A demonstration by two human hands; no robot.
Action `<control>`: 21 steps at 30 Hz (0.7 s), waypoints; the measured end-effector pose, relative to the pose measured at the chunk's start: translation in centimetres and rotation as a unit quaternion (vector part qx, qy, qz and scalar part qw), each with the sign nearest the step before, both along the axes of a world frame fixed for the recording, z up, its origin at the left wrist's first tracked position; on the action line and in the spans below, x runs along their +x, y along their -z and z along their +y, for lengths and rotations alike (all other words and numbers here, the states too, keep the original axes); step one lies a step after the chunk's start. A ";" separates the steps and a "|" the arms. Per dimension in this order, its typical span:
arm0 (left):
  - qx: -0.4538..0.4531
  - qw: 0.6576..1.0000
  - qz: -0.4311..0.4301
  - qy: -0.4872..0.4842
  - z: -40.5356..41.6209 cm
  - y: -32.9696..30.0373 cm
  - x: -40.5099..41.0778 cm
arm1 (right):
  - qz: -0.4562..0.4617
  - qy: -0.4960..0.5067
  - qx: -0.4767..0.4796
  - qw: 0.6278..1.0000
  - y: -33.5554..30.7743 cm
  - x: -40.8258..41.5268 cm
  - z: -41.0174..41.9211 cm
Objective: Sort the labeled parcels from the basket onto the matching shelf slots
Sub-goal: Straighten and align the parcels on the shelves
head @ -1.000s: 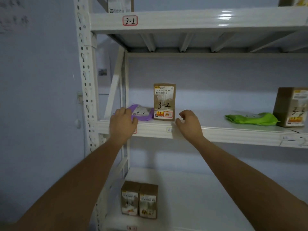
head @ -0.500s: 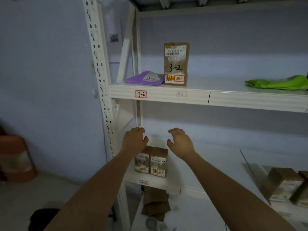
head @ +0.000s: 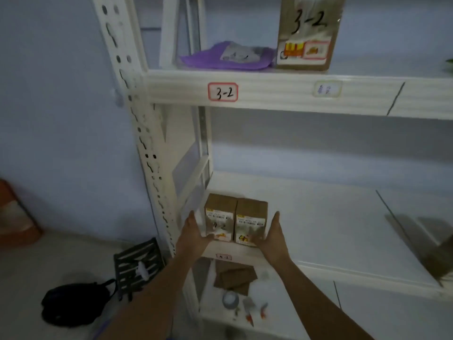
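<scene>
- White shelving (head: 269, 93) fills the frame; two brown parcels (head: 236, 220) stand side by side, centre.
- Left hand (head: 193, 235) and right hand (head: 274, 238), fingers straight, flank the pair, touching its outer sides.

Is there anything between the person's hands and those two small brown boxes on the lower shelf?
Nothing visible. The left hand lies flat against the left box, the right hand flat against the right box, the pair side by side between them.

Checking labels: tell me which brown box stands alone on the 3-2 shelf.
The tall brown box marked 3-2, beside the purple pouch; the other two stand paired lower.
</scene>
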State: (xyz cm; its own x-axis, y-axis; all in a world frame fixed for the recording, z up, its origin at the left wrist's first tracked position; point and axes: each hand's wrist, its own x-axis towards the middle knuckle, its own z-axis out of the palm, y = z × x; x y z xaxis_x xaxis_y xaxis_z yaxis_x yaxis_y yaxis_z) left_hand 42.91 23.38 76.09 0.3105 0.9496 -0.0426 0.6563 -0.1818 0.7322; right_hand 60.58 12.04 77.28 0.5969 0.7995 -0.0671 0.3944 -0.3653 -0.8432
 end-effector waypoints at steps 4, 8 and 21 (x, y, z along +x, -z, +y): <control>-0.031 0.998 -0.022 0.052 2.2 1.5 0.7 | 0.049 0.027 -0.029 0.998 2.9 0.1 1.1; -0.056 0.993 -0.003 0.101 3.9 3.3 1.7 | 0.021 0.069 -0.028 0.997 4.1 -0.4 2.5; -0.054 0.992 -0.017 0.109 7.6 3.7 3.4 | 0.044 0.102 -0.031 0.993 3.9 0.1 5.7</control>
